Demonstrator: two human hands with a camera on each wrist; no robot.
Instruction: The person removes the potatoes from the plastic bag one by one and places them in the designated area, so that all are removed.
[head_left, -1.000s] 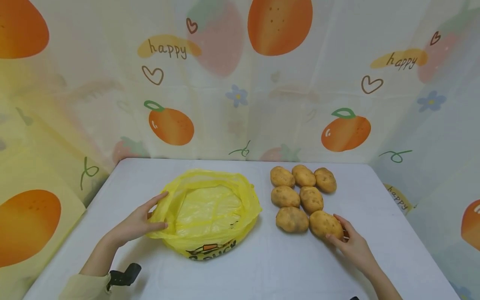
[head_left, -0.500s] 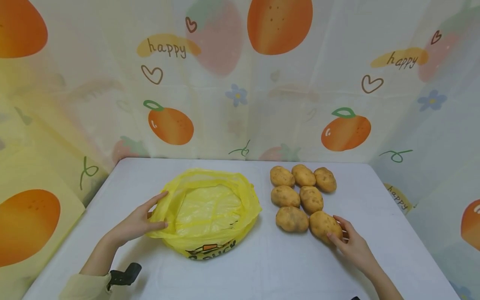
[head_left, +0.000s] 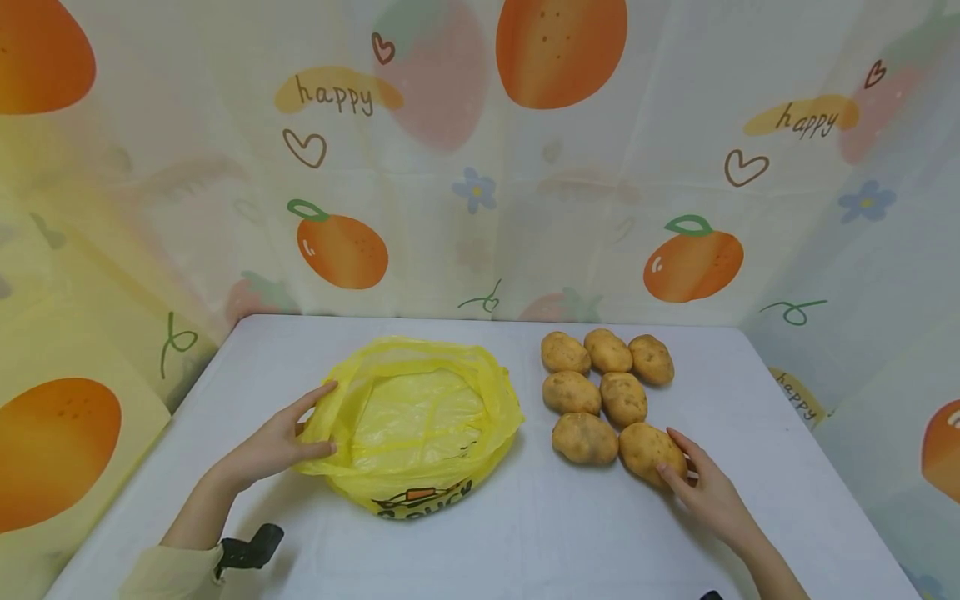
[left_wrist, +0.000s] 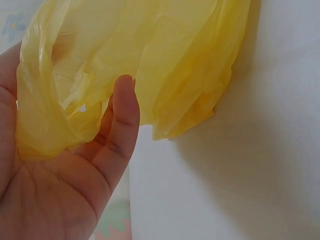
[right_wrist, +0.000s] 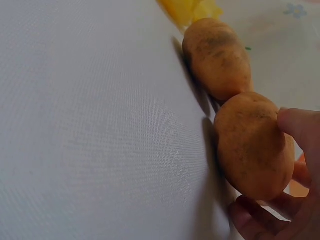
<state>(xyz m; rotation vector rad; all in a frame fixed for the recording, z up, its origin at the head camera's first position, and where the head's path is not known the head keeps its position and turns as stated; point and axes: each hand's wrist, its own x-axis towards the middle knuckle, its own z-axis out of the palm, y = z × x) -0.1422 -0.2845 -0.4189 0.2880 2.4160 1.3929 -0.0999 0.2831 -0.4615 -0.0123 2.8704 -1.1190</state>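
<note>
A yellow plastic bag [head_left: 420, 417] with dark print on its front lies on the table, its mouth spread wide. At its left rim my left hand [head_left: 266, 446] holds the thin plastic between thumb and fingers. The left wrist view shows the bag's edge [left_wrist: 55, 130] folded into that hand [left_wrist: 65, 190]. On the right, my right hand [head_left: 712, 492] grips the nearest right potato [head_left: 648, 450] by its right end, thumb in front and fingers behind. In the right wrist view this potato [right_wrist: 255, 145] rests against a neighbouring potato [right_wrist: 217, 57].
Several more brown potatoes, such as the front left potato [head_left: 585, 439] and the back right potato [head_left: 651, 360], lie close together right of the bag. A white cloth [head_left: 480, 550] covers the table. Behind it hangs a fruit-patterned curtain [head_left: 525, 217].
</note>
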